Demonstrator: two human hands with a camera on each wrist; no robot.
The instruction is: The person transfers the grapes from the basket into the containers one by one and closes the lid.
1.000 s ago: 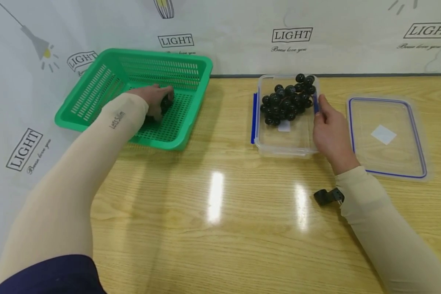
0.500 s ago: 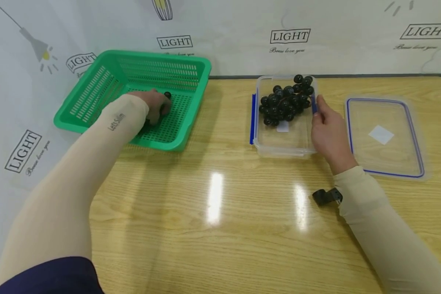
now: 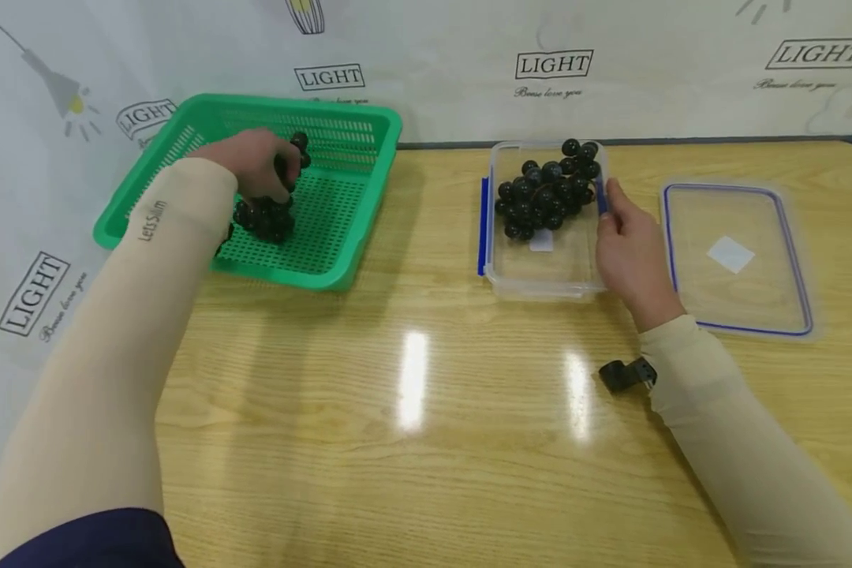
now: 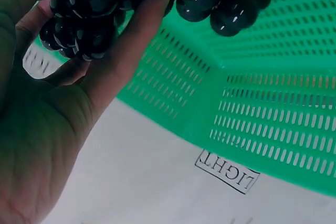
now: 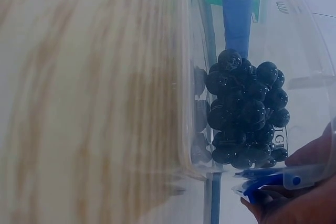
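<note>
In the upper left of the frame we see dark grapes (image 3: 266, 221) inside the green basket (image 3: 337, 276), just under the left hand (image 3: 254, 164). Its fingers are curled round them — we can't quite tell whether those by the fingertips belong to the same bunch. Right of centre, our right hand (image 3: 632, 256) grips the side of the clear container (image 3: 554, 270), thumb at its rim; a second bunch (image 3: 545, 196) lies inside, left of that hand.
</note>
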